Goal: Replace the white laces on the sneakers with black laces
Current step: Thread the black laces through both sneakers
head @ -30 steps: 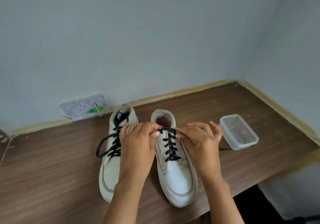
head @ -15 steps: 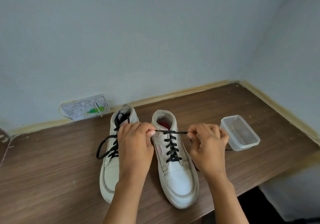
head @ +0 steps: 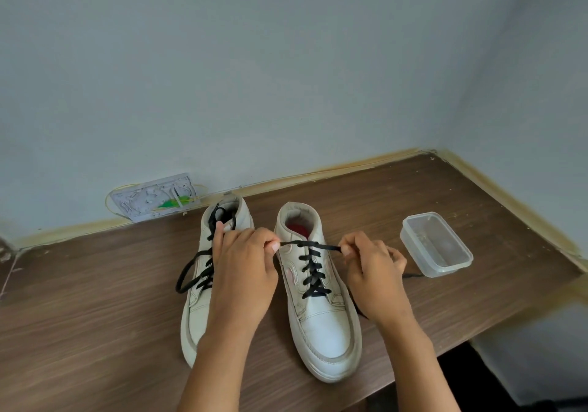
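Black lace [head: 310, 245] now stretches taut across the right sneaker [head: 321, 309] at frame centre; left hand [head: 245, 271] and right hand [head: 372, 271] have drawn further apart, fingers pinching its ends above the desk [head: 79, 332].

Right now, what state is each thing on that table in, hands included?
Left hand: pinches the black lace end.
Right hand: pinches the other lace end.
Black lace: pulled taut across the right sneaker's top.
Right sneaker: upright, laced black, untied.
Left sneaker: upright, laced black, ends loose.
Plastic container: open, no lid, looks empty.
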A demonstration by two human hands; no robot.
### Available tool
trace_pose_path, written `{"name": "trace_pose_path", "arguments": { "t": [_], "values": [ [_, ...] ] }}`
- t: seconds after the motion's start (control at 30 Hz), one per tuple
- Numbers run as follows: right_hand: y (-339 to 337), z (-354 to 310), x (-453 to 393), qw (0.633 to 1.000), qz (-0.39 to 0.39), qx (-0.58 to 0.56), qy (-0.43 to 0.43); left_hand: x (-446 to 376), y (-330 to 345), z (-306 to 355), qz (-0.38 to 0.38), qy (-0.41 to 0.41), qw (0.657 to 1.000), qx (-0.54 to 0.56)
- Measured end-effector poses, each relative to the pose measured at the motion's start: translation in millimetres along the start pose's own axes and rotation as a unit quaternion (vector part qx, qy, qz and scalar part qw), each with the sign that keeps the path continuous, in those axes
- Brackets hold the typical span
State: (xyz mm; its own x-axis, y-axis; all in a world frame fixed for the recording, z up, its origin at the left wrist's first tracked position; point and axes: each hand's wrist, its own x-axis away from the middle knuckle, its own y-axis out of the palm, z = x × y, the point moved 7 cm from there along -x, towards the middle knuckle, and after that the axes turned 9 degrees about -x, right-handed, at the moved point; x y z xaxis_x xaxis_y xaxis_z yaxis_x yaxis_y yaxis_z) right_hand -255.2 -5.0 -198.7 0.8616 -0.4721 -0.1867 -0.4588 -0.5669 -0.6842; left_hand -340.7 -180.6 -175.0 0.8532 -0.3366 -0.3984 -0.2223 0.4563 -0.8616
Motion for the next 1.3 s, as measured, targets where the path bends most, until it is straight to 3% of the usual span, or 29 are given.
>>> {"name": "trace_pose_path", "arguments": {
  "t": [0.1, 0.17, 0.3, 0.43, 0.57, 0.83, 1.13, 1.3],
  "values": [
    [-9.8, 11.5, 0.7, 0.989, -0.087, -0.072, 0.091, -1.3, -4.5, -3.0, -0.123, -0.018, 0.992, 0.005],
    [-18.8, 6.6, 3.4, 0.976, -0.115, -0.147, 0.109, -0.8, -16.1, 2.4, -0.164, -0.028, 0.984, 0.057],
    [-40.0, -38.2, 7.6, 0.965, -0.104, -0.235, 0.043, -3.2, -36.1, 19.4, -0.177, -0.018, 0.965, 0.191],
    [-60.4, -89.0, 6.3, 0.951, -0.086, -0.295, -0.026, -13.4, -68.4, 45.0, -0.188, 0.015, 0.956, 0.226],
    [-82.4, -127.6, -0.1, 0.935, -0.079, -0.340, -0.069, -30.2, -112.6, 68.5, -0.172, 0.056, 0.956, 0.231],
    [-122.9, -191.2, 5.7, 0.889, -0.129, -0.436, -0.061, -48.3, -191.0, 87.1, -0.127, 0.070, 0.956, 0.257],
    [-152.5, -226.2, 15.0, 0.889, -0.133, -0.432, -0.075, -48.0, -240.1, 94.6, -0.089, 0.092, 0.953, 0.275],
    [-167.4, -242.6, 18.2, 0.883, -0.125, -0.443, -0.090, -44.6, -263.0, 95.1, -0.050, 0.083, 0.932, 0.350]
  ]
}}
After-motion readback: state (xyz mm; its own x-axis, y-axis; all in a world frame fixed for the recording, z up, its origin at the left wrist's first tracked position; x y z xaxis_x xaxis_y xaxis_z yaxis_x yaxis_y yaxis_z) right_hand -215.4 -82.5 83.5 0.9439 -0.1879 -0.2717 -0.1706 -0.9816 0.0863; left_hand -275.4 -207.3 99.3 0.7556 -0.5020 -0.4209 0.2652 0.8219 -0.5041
